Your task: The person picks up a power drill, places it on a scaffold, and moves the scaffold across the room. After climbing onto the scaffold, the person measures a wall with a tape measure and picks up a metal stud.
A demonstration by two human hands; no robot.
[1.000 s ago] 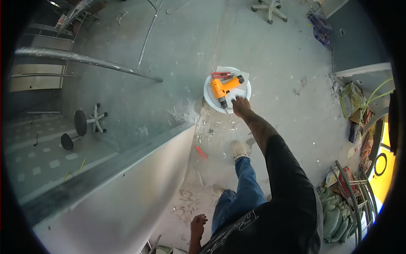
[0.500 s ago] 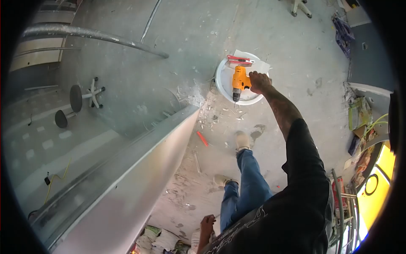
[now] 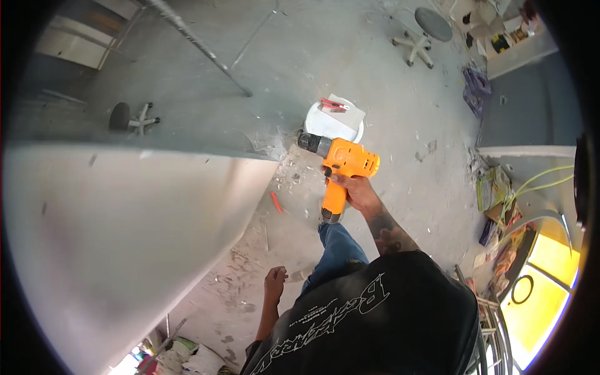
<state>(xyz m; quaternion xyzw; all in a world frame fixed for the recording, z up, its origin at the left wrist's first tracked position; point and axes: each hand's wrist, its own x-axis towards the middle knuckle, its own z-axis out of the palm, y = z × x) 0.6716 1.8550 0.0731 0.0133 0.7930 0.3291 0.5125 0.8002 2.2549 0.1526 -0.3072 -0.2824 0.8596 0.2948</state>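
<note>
My right hand (image 3: 354, 190) is wrapped round the handle of an orange cordless drill (image 3: 351, 158). The drill's black chuck points left, in front of a white bucket (image 3: 359, 135) that stands on the floor beyond it. On top of the bucket lie a red utility knife (image 3: 334, 104) and a pale flat sheet (image 3: 350, 114). Low at my side hangs my left hand (image 3: 275, 284), its fingers loosely bent and nothing visible in them. It is nearest to the pale panel wall.
The pale panel wall (image 3: 144, 212) runs along my left. Debris and a red strip (image 3: 276, 202) lie on the floor beside its end. A wheeled stool (image 3: 422, 40) stands at the far right, another stool (image 3: 134, 119) at the far left. Yellow hose (image 3: 540, 175) and bags lie along the right.
My right hand has lifted the drill off the bucket top and brought it closer to me, turning its chuck to the left. The view has shifted, and my left hand still hangs low.
</note>
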